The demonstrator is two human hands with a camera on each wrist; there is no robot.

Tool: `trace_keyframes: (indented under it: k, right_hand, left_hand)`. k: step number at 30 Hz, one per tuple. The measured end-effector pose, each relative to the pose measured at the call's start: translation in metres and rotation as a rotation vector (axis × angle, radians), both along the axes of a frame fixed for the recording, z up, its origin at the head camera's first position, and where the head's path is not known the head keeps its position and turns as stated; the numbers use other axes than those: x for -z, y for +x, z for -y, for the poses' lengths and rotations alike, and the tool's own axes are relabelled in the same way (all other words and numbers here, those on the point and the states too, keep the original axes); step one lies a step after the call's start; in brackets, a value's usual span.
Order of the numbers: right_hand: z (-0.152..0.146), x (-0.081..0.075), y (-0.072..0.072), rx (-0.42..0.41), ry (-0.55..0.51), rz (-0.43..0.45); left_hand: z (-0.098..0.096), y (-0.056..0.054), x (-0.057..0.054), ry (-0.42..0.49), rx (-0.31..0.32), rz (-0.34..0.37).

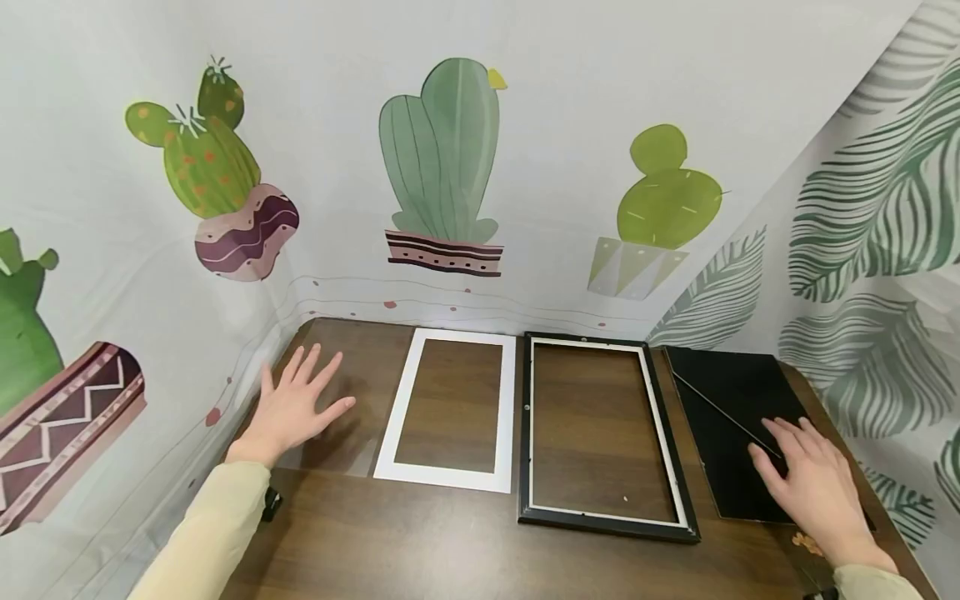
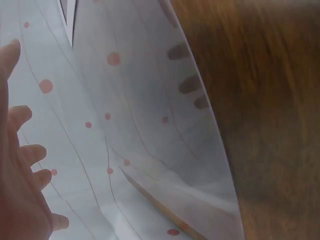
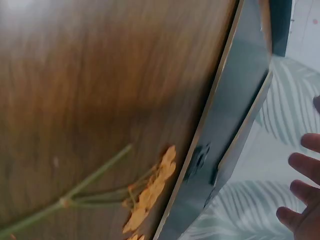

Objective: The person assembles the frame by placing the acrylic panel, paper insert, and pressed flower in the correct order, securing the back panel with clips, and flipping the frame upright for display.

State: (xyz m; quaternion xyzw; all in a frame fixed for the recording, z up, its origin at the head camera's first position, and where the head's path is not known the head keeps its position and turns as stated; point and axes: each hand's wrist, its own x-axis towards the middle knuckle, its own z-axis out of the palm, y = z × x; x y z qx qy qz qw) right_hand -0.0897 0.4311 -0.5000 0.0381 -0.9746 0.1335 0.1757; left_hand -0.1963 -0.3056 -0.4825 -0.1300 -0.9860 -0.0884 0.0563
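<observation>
Fingers spread, my left hand (image 1: 292, 412) hovers over a clear, shiny sheet (image 1: 367, 358) at the table's left. In the left wrist view, that sheet (image 2: 145, 100) mirrors the curtain and fingertips. Beside it lies a white mat board (image 1: 506, 417) with a rectangular opening. A black picture frame (image 1: 607, 527) with a pale inner edge lies to the right of the mat. My right hand (image 1: 816, 479) is held over the black backing board (image 1: 720, 475), fingers loosely extended; contact cannot be told. A thin raised strip runs diagonally across that board.
An orange-yellow flower (image 3: 152, 192) on a green stem lies on the brown table (image 1: 420, 542), near my right wrist. Behind and beside the table hangs a white curtain (image 1: 547, 167) printed with cacti and leaves. A tiny pale speck (image 1: 626, 498) shows inside the frame.
</observation>
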Motion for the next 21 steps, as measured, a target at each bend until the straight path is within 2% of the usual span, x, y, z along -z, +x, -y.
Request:
trace_keyframes:
  k: [3, 5, 13, 21]
  right_hand:
    - [0.008, -0.001, 0.001, -0.02, -0.006, -0.096]
    - [0.016, -0.003, 0.002, -0.019, -0.011, -0.116]
    - [0.042, -0.005, 0.005, -0.063, -0.012, -0.075]
    - [0.065, 0.005, 0.006, -0.097, -0.014, -0.071]
  left_hand:
    - [0.0, 0.002, 0.002, 0.049, 0.005, -0.018]
    - [0.0, 0.006, 0.003, 0.087, 0.003, -0.018]
    - [0.005, 0.023, 0.01, 0.175, -0.043, 0.002]
    - [0.014, 0.03, 0.013, 0.2, -0.1, -0.004]
